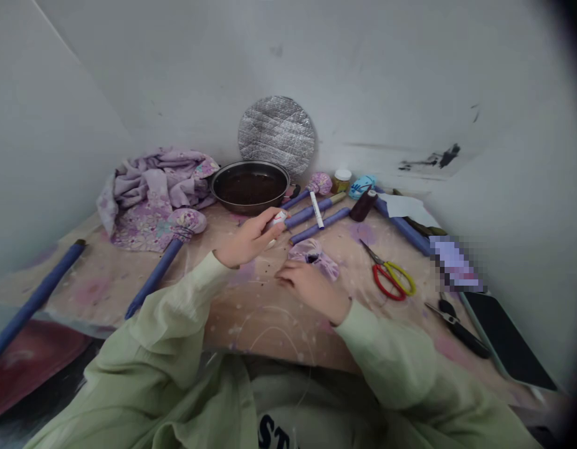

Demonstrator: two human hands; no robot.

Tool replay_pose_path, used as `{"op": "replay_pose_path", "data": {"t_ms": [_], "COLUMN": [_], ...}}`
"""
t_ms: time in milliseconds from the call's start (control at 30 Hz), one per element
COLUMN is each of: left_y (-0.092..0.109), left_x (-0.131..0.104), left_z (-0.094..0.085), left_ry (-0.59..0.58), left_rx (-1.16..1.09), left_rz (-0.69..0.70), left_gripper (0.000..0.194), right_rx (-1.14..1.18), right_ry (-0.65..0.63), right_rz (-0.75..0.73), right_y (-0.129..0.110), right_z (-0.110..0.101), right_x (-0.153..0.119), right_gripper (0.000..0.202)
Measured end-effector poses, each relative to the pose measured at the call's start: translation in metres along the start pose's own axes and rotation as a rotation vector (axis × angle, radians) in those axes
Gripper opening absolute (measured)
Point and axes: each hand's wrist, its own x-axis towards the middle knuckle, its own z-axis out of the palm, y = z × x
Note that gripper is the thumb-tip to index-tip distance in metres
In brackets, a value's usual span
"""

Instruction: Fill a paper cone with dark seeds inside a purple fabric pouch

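Observation:
My left hand (248, 240) is closed around a small white object with red marks (280, 218), just in front of the black pan; the fingers hide part of it. Low over the table, my right hand (314, 288) has its fingers bent and close together, and whatever may be between them is hidden. Just beyond it lies a piece of gathered lilac cloth (326, 260) with a dark spot in its middle. Blue-wrapped sticks (320, 226) and a white marker (316, 210) lie beyond the cloth. Scissors with red and yellow handles (391, 274) rest to the right.
A black pan (217, 194) of dark contents stands at the back, near a round silver foil pad (276, 131). Bundled floral cloth (148, 187) lies left. Dark thread (363, 206), a lidded jar (341, 181), snips (461, 330) and a phone (506, 340) are on the right.

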Motion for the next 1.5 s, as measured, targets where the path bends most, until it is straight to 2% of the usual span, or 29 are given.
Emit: {"op": "replay_pose_path", "data": {"t_ms": [133,333,433,633,700,967,1200,1333,1500], "left_y": [-0.006,-0.013,-0.013,-0.015,-0.017,-0.015,-0.015,-0.015,-0.014], "left_x": [-0.01,-0.017,-0.017,-0.017,-0.017,-0.018,-0.021,-0.02,-0.02], "left_z": [-0.005,-0.01,-0.01,-0.009,-0.008,-0.006,-0.01,-0.01,-0.01], "left_ry": [0.005,0.001,-0.002,0.009,0.01,-0.035,-0.048,-0.052,-0.072], "left_rx": [-0.013,-0.024,-0.013,0.007,0.014,-0.002,0.002,0.012,0.02], "left_rz": [0.016,0.056,0.047,0.069,0.082,0.081,0.061,0.064,0.054], "left_gripper": [0.028,0.027,0.028,0.028,0.027,0.028,0.029,0.028,0.027], "right_rx": [-0.028,-0.081,-0.083,-0.034,-0.035,-0.127,-0.155,-0.125,-0.118], "right_ry": [-0.065,-0.087,-0.066,0.01,0.013,-0.058,-0.009,-0.026,-0.069], "right_rz": [-0.02,0.038,0.067,0.116,0.118,0.146,0.118,0.03,-0.082], "right_y": [-0.015,-0.016,-0.017,-0.003,0.001,-0.002,-0.003,-0.009,-0.017], "right_z": [0.03,0.052,0.05,0.019,0.016,0.046,0.039,0.04,0.052], "right_x": [0.031,0.03,0.028,0.033,0.035,0.051,0.052,0.054,0.06], "right_gripper": [0.02,0.023,0.024,0.022,0.022,0.026,0.028,0.025,0.024]}}
